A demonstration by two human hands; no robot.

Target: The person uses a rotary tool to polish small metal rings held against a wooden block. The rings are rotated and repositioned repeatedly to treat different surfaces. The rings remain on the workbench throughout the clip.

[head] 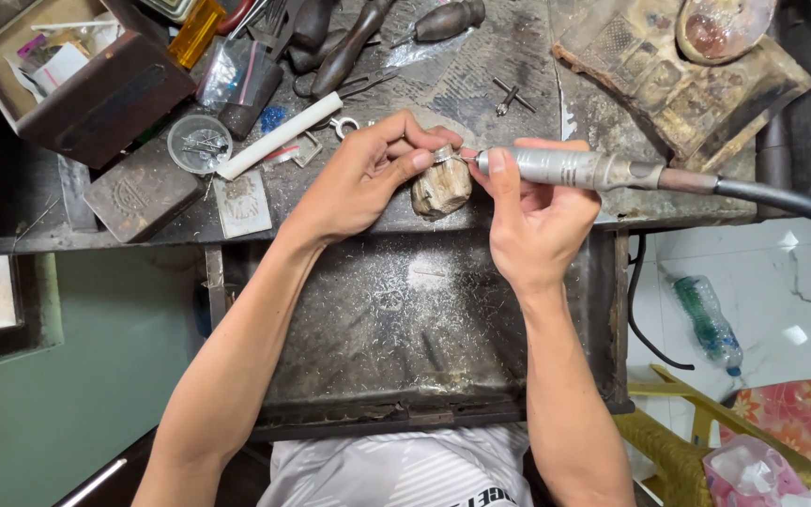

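Note:
My left hand (368, 174) pinches a small silver ring (444, 152) between thumb and fingers and steadies it on top of a worn wooden bench peg (440, 188) at the bench's front edge. My right hand (532, 221) grips a metal rotary handpiece (565, 169) like a pen. Its fine tip touches the ring from the right. A thick black flexible shaft (786, 199) runs from the handpiece off to the right.
A pulled-out metal tray (396, 319) dusted with filings lies under my hands. On the bench sit a white rod (279, 136), a round clear lid with bits (199, 143), a dark metal block (143, 192), an open box (77, 80), wooden-handled tools (349, 42) and a charred block (687, 80). A plastic bottle (708, 324) lies on the floor.

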